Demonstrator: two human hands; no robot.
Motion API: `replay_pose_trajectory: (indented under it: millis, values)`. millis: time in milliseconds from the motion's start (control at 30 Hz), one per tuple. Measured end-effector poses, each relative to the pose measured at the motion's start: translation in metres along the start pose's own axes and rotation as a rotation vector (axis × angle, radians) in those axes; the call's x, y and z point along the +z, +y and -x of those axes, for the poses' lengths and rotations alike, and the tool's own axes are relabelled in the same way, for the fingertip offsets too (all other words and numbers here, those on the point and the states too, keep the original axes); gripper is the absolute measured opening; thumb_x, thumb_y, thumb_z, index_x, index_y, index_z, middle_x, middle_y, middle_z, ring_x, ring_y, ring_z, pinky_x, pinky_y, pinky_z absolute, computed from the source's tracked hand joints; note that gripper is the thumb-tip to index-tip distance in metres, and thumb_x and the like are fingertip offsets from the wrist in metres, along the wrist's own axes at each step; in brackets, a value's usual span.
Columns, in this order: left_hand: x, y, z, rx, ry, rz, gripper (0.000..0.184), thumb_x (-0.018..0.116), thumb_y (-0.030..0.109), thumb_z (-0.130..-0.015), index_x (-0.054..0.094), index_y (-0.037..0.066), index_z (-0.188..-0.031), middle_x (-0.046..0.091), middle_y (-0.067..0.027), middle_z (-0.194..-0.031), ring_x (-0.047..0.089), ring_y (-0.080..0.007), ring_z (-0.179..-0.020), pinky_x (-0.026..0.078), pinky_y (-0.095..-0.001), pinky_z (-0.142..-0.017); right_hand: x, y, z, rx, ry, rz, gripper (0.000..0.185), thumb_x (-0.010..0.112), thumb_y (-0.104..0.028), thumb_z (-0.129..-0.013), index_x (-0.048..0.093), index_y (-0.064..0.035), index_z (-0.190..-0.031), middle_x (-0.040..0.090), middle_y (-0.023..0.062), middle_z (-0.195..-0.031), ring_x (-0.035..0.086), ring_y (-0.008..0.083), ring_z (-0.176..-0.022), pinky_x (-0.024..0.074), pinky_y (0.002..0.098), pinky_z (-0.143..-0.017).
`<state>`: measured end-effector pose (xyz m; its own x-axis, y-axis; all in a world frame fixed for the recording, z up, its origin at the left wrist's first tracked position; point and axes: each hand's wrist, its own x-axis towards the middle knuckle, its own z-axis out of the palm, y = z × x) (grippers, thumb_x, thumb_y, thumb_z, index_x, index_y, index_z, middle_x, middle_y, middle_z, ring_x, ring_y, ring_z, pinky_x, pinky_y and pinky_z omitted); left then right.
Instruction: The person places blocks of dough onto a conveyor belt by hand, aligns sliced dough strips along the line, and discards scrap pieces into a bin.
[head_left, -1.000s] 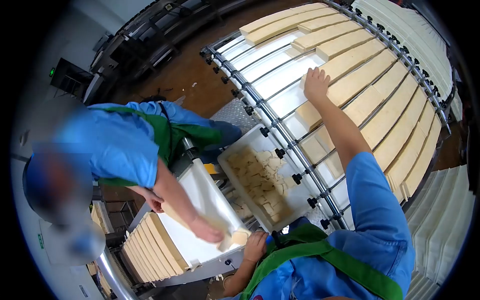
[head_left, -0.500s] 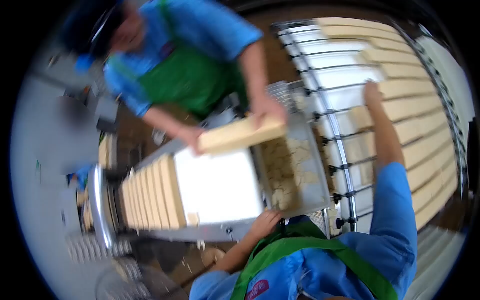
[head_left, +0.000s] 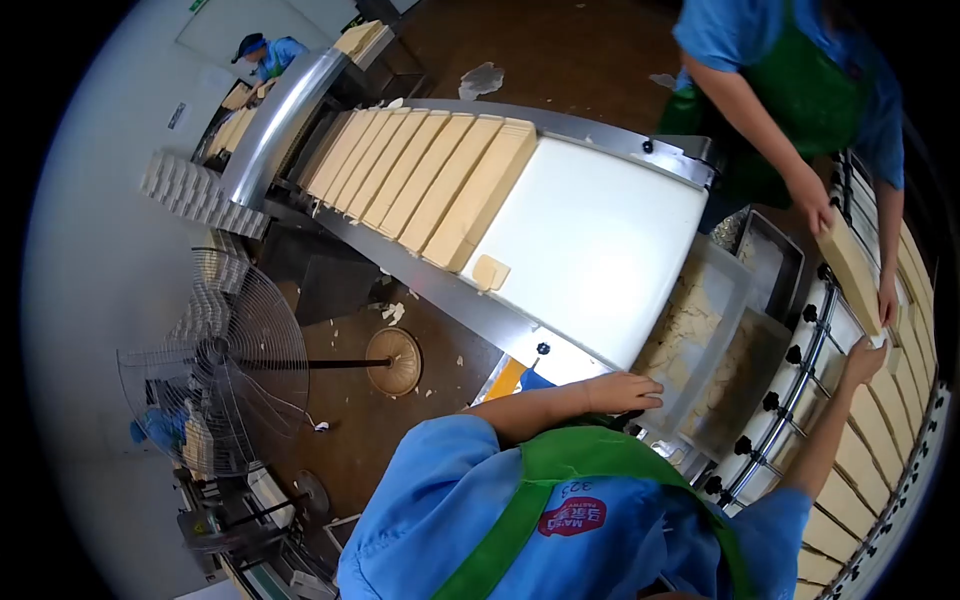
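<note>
One co-worker (head_left: 790,110) had brought the block (head_left: 850,272) over the rack (head_left: 757,457), beside my right hand (head_left: 862,362), its grip unclear to me; my left hand (head_left: 620,393) lay loosely open.

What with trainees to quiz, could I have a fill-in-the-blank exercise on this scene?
The co-worker holding a long slab wears a ____ apron.
The camera wearer's ____ hand is nearer that slab.
The belt under the row of slabs is coloured ____.
A round base on the floor supports a caged ____.

green; right; white; fan
</note>
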<state>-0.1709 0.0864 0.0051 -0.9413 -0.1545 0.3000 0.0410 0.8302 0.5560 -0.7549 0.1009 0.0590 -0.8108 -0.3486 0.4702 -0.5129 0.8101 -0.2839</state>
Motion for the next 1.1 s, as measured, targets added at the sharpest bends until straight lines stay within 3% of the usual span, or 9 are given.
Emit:
replay_pose_trajectory:
  millis: [67,100,167,300,433,567,833,967,1100]
  values:
    - [-0.014,0.009,0.003,-0.027,0.192,0.087,0.025,0.049,0.01,-0.085,0.056,0.007,-0.108,0.056,-0.0118,-0.116,0.058,-0.029,-0.101,0.05,-0.0357,-0.084,-0.003,-0.018,0.046,-0.288,0.06,-0.233,0.048,0.06,-0.017,-0.079,0.053,-0.0022,-0.124,0.057,0.0209,-0.12,0.053,0.0354,-0.114,0.0391,0.043,-0.099]
    - [-0.055,0.023,-0.007,-0.496,0.012,0.603,0.021,0.052,0.008,-0.086,0.058,0.006,-0.106,0.061,-0.0139,-0.109,0.06,-0.0318,-0.096,0.051,-0.0385,-0.084,-0.023,-0.045,0.085,-0.416,-0.015,-0.38,0.04,0.057,-0.013,-0.081,0.056,-0.0001,-0.12,0.059,0.0212,-0.116,0.055,0.0346,-0.111,0.0396,0.0419,-0.097]
    - [-0.046,-0.002,0.027,-0.281,0.429,0.058,0.02,0.056,0.008,-0.086,0.059,0.006,-0.106,0.064,-0.015,-0.103,0.06,-0.0337,-0.099,0.05,-0.0404,-0.088,-0.051,-0.097,0.165,-0.511,-0.107,-0.506,0.03,0.053,-0.002,-0.08,0.061,0.0005,-0.109,0.063,0.0169,-0.107,0.057,0.0329,-0.104,0.0417,0.0398,-0.094]
    - [-0.105,-0.047,0.112,-0.971,0.834,-0.082,0.047,0.061,0.012,-0.084,0.045,-0.003,-0.126,0.047,-0.0235,-0.129,0.044,-0.0391,-0.122,0.034,-0.0442,-0.105,-0.08,-0.174,0.259,-0.667,-0.413,-0.488,0.015,0.053,0.0,-0.081,0.063,-0.0017,-0.092,0.064,0.0156,-0.094,0.061,0.0329,-0.087,0.0463,0.0389,-0.078]
    - [-0.15,-0.092,0.202,-1.557,0.78,-0.459,0.087,0.073,0.029,-0.074,0.027,-0.009,-0.137,0.032,-0.0332,-0.138,0.028,-0.046,-0.129,0.021,-0.0516,-0.109,-0.073,-0.253,0.329,-0.641,-0.538,-0.636,0.019,0.056,-0.004,-0.083,0.063,-0.0047,-0.1,0.064,0.015,-0.082,0.059,0.0315,-0.078,0.0415,0.0391,-0.083]
    - [-0.17,-0.115,0.242,-1.598,0.709,-0.24,0.089,0.08,0.017,-0.067,0.028,-0.007,-0.135,0.035,-0.0347,-0.129,0.033,-0.0469,-0.122,0.028,-0.0499,-0.105,-0.054,-0.345,0.365,-0.636,-0.73,-0.638,0.022,0.06,-0.01,-0.083,0.061,-0.0043,-0.105,0.064,0.0161,-0.078,0.059,0.034,-0.075,0.0439,0.0423,-0.08]
    - [-0.191,-0.122,0.229,-1.466,0.714,0.01,0.087,0.085,0.015,-0.063,0.033,-0.008,-0.127,0.038,-0.0316,-0.117,0.046,-0.0461,-0.105,0.042,-0.0442,-0.093,0.006,-0.528,0.413,-0.751,-0.798,-0.29,0.065,0.059,-0.038,-0.087,0.041,0.0023,-0.135,0.034,0.0237,-0.141,0.032,0.0378,-0.13,0.0279,0.0463,-0.107]
    - [-0.187,-0.128,0.233,-1.368,0.716,0.02,0.084,0.082,0.013,-0.067,0.029,-0.009,-0.128,0.026,-0.0326,-0.124,0.04,-0.0467,-0.11,0.038,-0.0438,-0.098,0.017,-0.615,0.416,-0.698,-0.851,-0.237,0.069,0.047,-0.048,-0.091,0.029,-0.0086,-0.146,0.019,0.0217,-0.151,0.028,0.0369,-0.134,0.0279,0.0452,-0.108]
    - [-0.201,-0.123,0.227,-1.359,0.568,0.025,0.092,0.081,0.019,-0.068,0.025,-0.012,-0.133,0.036,-0.035,-0.123,0.043,-0.0492,-0.111,0.04,-0.0462,-0.097,0.018,-0.672,0.413,-0.687,-0.951,-0.229,0.071,0.046,-0.053,-0.091,0.027,-0.0151,-0.147,0.015,0.0189,-0.154,0.03,0.0369,-0.134,0.031,0.0448,-0.108]
